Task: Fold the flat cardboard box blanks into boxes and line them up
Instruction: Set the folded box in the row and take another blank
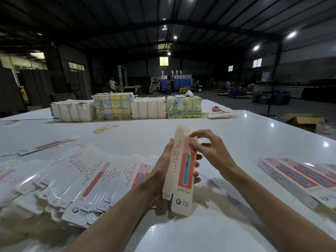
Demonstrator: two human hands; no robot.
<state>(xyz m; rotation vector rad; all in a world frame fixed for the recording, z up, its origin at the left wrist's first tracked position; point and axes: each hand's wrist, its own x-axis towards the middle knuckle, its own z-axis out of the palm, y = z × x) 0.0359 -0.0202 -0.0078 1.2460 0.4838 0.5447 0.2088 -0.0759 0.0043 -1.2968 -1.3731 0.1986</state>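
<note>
The left hand point(161, 168) curls its fingers round the middle of a long, upright white-and-red cardboard box blank point(181, 171), while just above that grip the right hand point(211, 148) pinches the blank's upper edge.

The held blank point(179, 171) is showing "QF" on its bottom flap, beside a tooth logo. Left of it, the pile point(72, 179) is showing "QF" on several flaps. Red print on both is proving too small to read.
</note>
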